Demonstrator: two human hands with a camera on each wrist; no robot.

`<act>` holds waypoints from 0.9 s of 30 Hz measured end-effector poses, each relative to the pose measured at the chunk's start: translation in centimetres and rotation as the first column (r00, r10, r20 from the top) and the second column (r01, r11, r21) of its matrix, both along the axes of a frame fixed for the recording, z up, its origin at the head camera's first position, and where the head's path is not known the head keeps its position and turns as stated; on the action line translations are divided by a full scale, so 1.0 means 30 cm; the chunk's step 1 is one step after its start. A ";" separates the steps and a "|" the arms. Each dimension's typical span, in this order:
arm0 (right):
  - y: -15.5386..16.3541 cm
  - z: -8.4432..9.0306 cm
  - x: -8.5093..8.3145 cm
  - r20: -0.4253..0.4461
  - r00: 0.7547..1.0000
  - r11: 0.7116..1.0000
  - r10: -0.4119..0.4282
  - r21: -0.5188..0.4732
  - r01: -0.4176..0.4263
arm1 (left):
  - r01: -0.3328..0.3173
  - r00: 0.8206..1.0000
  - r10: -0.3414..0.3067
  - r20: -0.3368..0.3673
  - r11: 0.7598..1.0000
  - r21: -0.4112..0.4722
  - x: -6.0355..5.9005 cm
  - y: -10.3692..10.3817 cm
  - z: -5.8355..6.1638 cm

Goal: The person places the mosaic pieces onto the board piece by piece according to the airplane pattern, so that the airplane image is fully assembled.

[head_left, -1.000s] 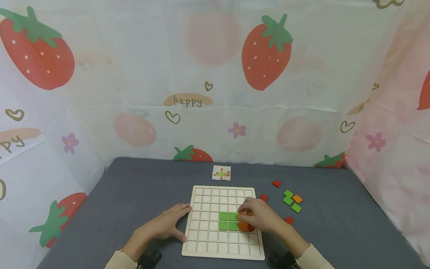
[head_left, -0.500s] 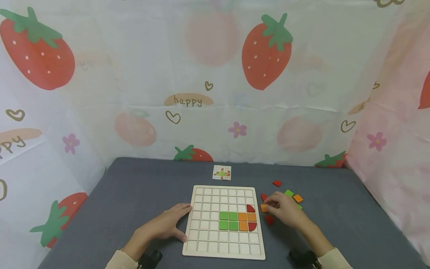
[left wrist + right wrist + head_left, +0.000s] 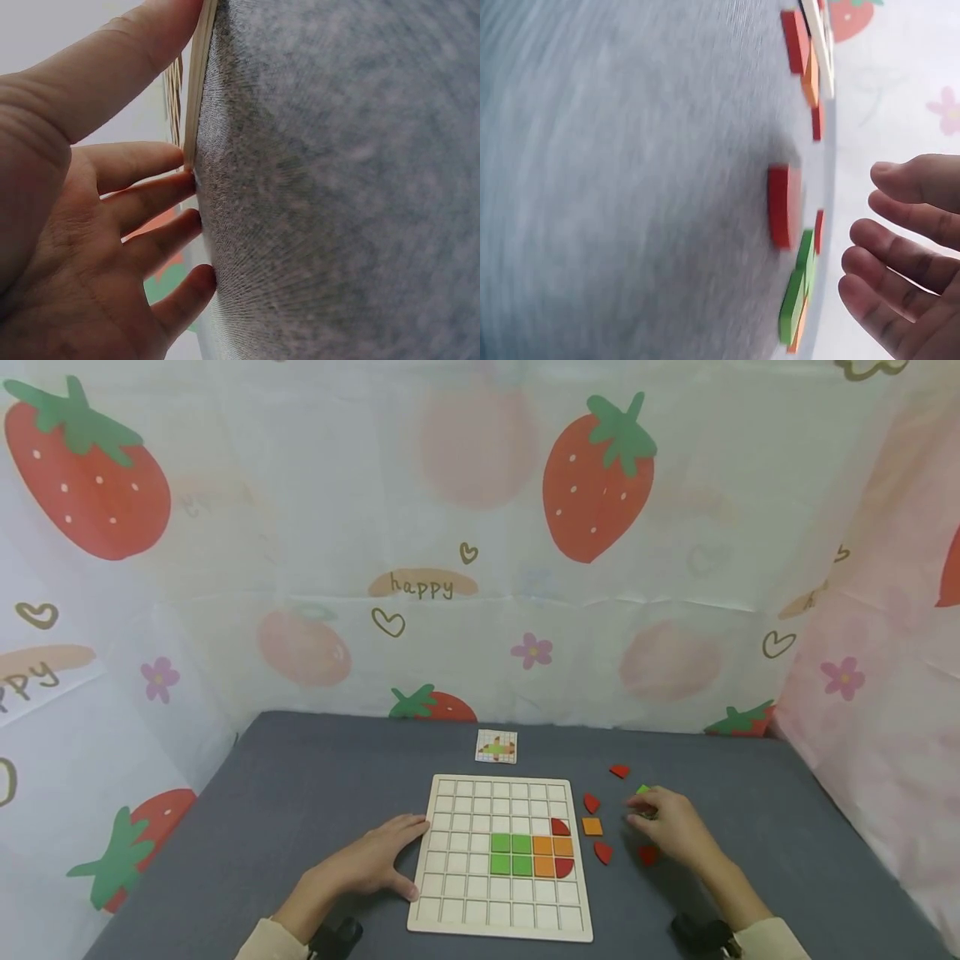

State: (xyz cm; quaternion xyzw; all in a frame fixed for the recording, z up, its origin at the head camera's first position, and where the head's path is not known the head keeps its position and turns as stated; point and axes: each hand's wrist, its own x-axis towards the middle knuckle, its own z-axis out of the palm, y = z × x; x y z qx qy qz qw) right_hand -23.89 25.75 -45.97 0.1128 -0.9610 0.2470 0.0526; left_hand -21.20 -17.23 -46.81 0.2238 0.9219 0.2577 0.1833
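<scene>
My left hand (image 3: pixel 375 856) rests against the left edge of a pale wooden grid board (image 3: pixel 450 885). In the left wrist view, the thumb and fingertips touch the board's edge (image 3: pixel 196 90), fingers spread. Green tiles (image 3: pixel 500 843), orange tiles (image 3: pixel 543 865) and red rounded tiles (image 3: pixel 564 867) lie in the board's cells. My right hand (image 3: pixel 675 827) hovers over loose tiles right of the board. In the right wrist view, its fingers are loosely bent with nothing between them, and green tiles (image 3: pixel 793 304) lie on the table below. The hand hides some tiles in the head view.
An orange tile (image 3: pixel 592 827) and several red tiles (image 3: pixel 602 852) lie between board and right hand. A small picture card (image 3: pixel 497 747) lies behind the board on the dark grey table (image 3: pixel 337 777). A strawberry-print curtain (image 3: pixel 480 527) surrounds the table.
My right hand has left an orange tile on the board and moved right to the loose tiles. Red and orange tiles it had covered now show. My left hand stays at the board's edge.
</scene>
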 end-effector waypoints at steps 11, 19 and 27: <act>0.078 -0.014 -0.003 0.000 1.000 0.998 -0.025 0.059 0.025 | -0.019 1.000 0.019 0.016 1.000 0.014 0.006 0.007 0.007; 0.095 -0.011 -0.003 0.059 0.997 0.988 -0.040 0.154 0.030 | -0.012 1.000 0.012 0.019 1.000 0.012 0.004 0.007 0.007; 0.106 -0.007 -0.004 0.060 0.998 0.987 -0.033 0.158 0.023 | -0.009 1.000 0.008 0.014 1.000 0.018 0.007 0.007 0.009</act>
